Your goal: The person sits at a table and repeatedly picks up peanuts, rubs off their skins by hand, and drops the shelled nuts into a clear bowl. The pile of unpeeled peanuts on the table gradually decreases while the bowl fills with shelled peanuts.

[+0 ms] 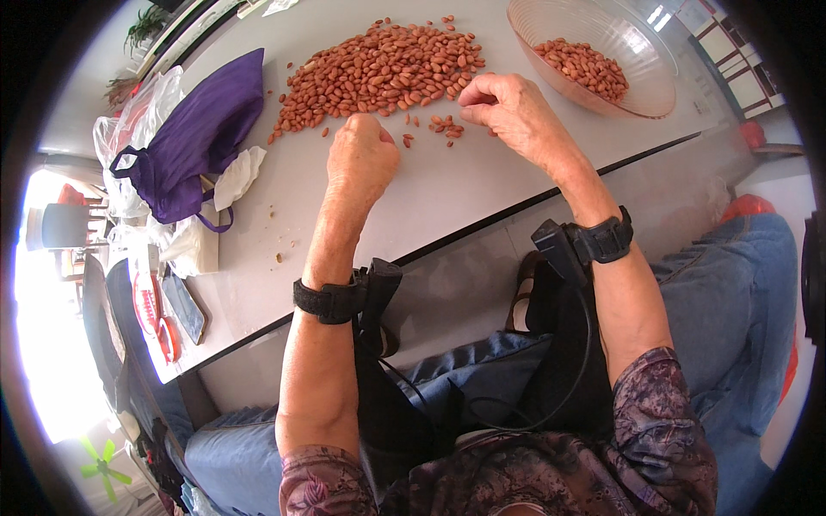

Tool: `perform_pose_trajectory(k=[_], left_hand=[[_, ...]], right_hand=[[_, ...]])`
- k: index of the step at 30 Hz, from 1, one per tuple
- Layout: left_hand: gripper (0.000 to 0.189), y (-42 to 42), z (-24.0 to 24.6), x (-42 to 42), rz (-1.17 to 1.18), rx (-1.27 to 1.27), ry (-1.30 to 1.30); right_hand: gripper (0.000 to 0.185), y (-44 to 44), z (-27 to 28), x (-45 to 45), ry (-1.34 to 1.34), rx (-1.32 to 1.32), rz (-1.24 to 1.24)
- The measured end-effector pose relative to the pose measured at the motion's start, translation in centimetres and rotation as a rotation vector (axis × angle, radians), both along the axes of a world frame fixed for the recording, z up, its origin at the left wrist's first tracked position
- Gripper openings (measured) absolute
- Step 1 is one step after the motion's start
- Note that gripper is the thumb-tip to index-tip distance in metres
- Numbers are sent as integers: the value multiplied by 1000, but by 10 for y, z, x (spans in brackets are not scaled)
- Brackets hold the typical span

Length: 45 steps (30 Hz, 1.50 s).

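Note:
A wide heap of shelled, red-skinned peanuts (381, 68) lies on the pale tabletop (452, 193). My left hand (363, 151) is closed into a loose fist just below the heap's near edge; whether peanuts are inside it is hidden. My right hand (510, 116) hovers at the heap's right end, thumb and forefinger close together; what is between them, if anything, cannot be made out. A few loose peanuts (447, 126) lie in a small group between my hands. Farther right, a ribbed clear plastic bowl (635, 58), tilted in view, holds more peanuts (584, 68).
At the left are a purple cloth bag (200, 135), clear plastic bags (171, 84), crumpled white tissue (239, 177), a smartphone (184, 304) and a red-handled item (168, 338). Small crumbs (279, 258) dot the table. Its dark front edge (477, 226) runs below my forearms.

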State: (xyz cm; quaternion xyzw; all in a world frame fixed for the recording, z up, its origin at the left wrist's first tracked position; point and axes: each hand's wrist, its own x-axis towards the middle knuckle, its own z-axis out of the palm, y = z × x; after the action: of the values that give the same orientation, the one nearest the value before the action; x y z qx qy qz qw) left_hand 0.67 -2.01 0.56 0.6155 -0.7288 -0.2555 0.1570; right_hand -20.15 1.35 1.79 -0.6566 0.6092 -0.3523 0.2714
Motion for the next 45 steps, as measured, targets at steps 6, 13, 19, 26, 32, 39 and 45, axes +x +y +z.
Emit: perform_pose_trajectory(k=[6,13,19,26,32,39,45], left_hand=[[11,1,1,-4,92,2,41],[9,3,-5,-4,61,-71,-33],[11,8,5,10,49,-49,-116],[13,9,14,42,140,-76,-314],[15,20,6,47,-64,-425,-167],[25,31,-1,26,-268,-585,-111],[42,27,-4,18,-222,-470,-231]], right_hand=[[17,-1,-2,-3,26,-11,5],[17,-1,-3,-2,-7,-13,5],[16,0,-2,-2,11,-8,14],[16,4,4,2,-41,27,11],[17,1,5,2,-40,24,27],[19,0,2,0,-21,20,12],[18,0,-1,0,-35,13,28]])
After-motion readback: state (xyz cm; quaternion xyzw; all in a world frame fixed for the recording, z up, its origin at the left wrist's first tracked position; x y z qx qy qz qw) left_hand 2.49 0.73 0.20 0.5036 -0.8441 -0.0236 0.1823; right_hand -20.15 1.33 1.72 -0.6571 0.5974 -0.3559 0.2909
